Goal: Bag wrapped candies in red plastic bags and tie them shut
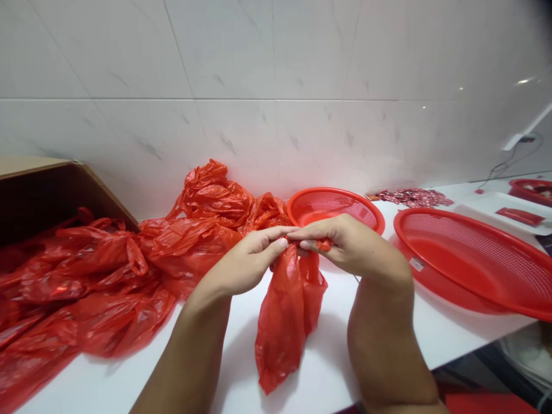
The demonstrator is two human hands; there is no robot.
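Observation:
A red plastic bag (284,322) hangs in the middle of the view above the white table, its top gathered between both hands. My left hand (254,256) pinches the gathered top from the left, thumb and fingers pressed together. From the right, my right hand (338,241) is closed on the same bag, with a bit of red plastic showing between its fingers. The fingertips of the two hands meet over the bag's neck. What the bag holds, if anything, cannot be seen.
Crumpled red bags (185,247) spread from an open cardboard box (103,192) at the left. A round red basket (336,192) stands behind my hands, a larger one (466,287) at the right. Farther back lie small red packets (414,197) and a white tray (487,204).

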